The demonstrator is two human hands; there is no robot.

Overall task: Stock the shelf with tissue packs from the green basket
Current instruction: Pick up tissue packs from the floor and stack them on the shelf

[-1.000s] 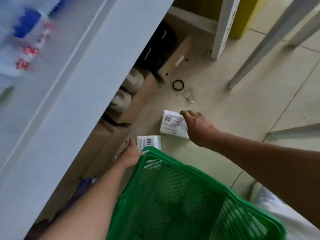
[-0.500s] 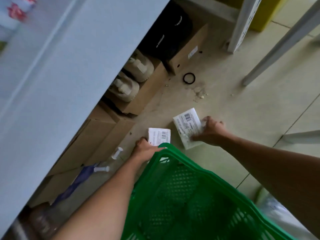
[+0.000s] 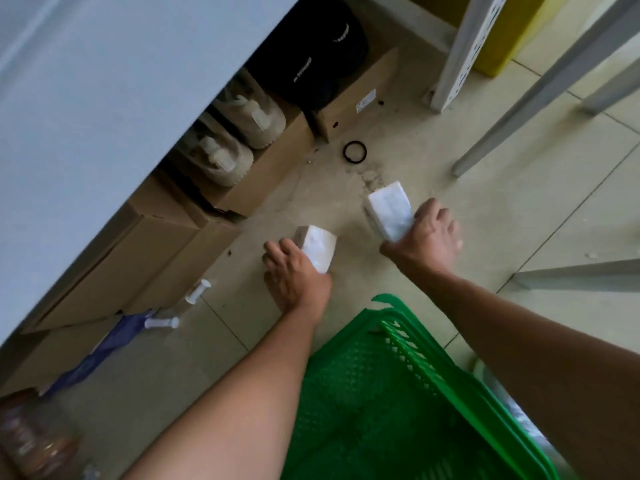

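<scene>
My left hand (image 3: 294, 275) grips a white tissue pack (image 3: 318, 247) above the tiled floor, just ahead of the green basket (image 3: 391, 393). To its right, my right hand (image 3: 427, 233) holds a second white tissue pack (image 3: 389, 211), tilted with its plain face up. The basket sits at the bottom of the view between my forearms, and no pack shows through its mesh. A pale shelf panel (image 3: 104, 98) fills the upper left, seen from above.
Under the shelf stand cardboard boxes (image 3: 166, 244), one with two pale jugs (image 3: 239, 133), and a dark bag (image 3: 311, 57). A black ring (image 3: 354, 152) lies on the floor. White spools (image 3: 198, 292) and a blue strip lie at left. Grey metal legs (image 3: 540, 88) cross at right.
Both hands have lifted away from the basket rim and forward, each with a pack; the packs have turned so the barcode faces no longer show. The view has tilted down.
</scene>
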